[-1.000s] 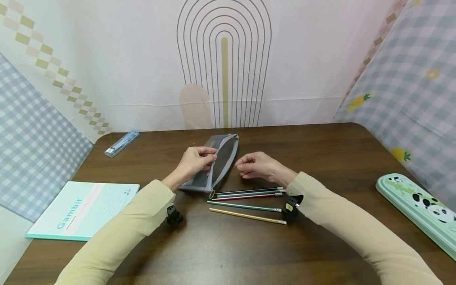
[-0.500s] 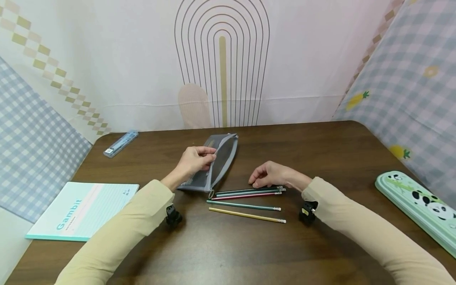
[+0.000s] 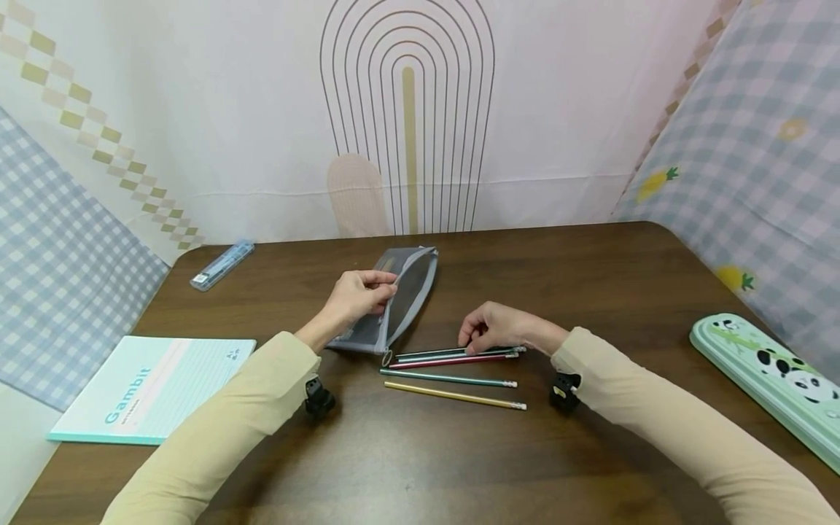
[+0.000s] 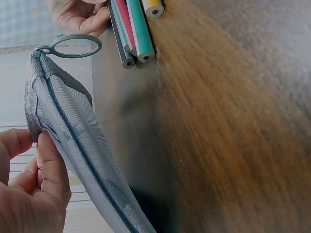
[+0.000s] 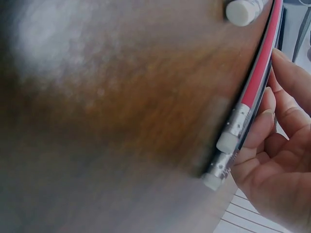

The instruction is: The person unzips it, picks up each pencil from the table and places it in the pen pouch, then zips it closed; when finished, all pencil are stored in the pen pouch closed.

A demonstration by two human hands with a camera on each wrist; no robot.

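Fingers of the L hand (image 3: pixel 352 297) pinch the left lip of a grey mesh zip pouch (image 3: pixel 408 295) at ctr of the head view, its mouth gaping to the right; fingers of the R hand (image 3: pixel 502 326) are bent, tips close together, down at the black pencil (image 3: pixel 433 353), just right of & below ctr. Can't tell if they grip it yet. Inner teal pencil (image 3: pixel 420 358) & red pencil (image 3: pixel 453 361) lie just beside it; outer teal pencil (image 3: pixel 449 378) & gold pencil (image 3: pixel 456 396) sit apart, lower. Best, I'd say: pinch one shaft approx. mid-length, w/o raking its neighbours. L wrist view: thumb & finger hold only the lip's edge, at left; zip ring (image 4: pixel 73 57) juts out upper left, nr the pencil ends, so it could snag a tip. A steady pinch should stop the mouth sagging. R wrist view: fingertips at right, up against the dark shaft, red pencil in front, white erasers (image 5: pixel 227 142) staggered right of ctr; lifting straight up ought to part them cleanly.
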